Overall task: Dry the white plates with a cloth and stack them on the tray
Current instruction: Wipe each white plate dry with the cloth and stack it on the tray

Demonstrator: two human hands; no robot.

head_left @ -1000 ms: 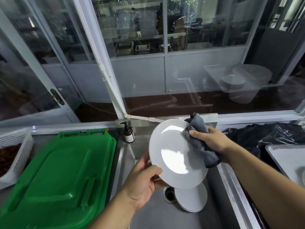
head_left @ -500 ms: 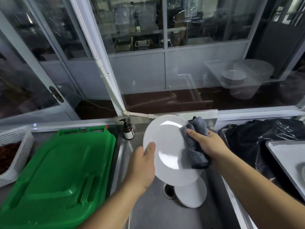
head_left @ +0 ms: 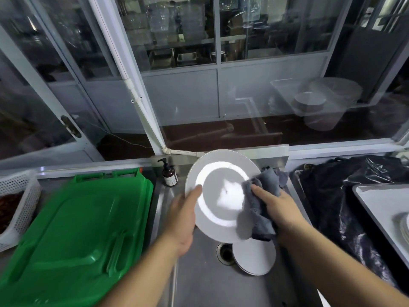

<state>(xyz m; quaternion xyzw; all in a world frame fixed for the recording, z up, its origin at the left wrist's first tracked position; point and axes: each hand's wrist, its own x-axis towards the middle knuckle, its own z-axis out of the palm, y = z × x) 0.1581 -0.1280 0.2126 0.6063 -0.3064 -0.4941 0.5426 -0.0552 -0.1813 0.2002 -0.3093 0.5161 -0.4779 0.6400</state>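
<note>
The white plate (head_left: 221, 196) is held tilted above the steel sink (head_left: 199, 280), its face turned up toward the camera. The left hand (head_left: 184, 218) grips the plate's left rim: the thumb lies across the front of the rim and the other fingers are hidden behind the plate. The left forearm comes up from the lower left, wrist bent slightly inward.

The right hand (head_left: 278, 209) clutches a grey cloth (head_left: 262, 207) against the plate's right side. Its fingers curl round the bunched fabric, with the index finger stretched forward pressing the cloth onto the plate's face. The cloth wraps over the right rim and hangs down below the hand. The right forearm enters from the lower right.

In the sink, directly under the held plate, 1 more white plate (head_left: 254, 258) lies flat, partly covering the drain (head_left: 224, 253). At the sink's back left corner stands a brown pump bottle (head_left: 169, 173). Left of the sink lies a green plastic lid (head_left: 75, 238), and further left a white perforated basket (head_left: 20, 207). Right of the sink is a black plastic bag (head_left: 345, 196), and beyond it a grey tray (head_left: 380, 209) with the edge of a plate stack (head_left: 405, 227) on it at the frame's right border.
</note>
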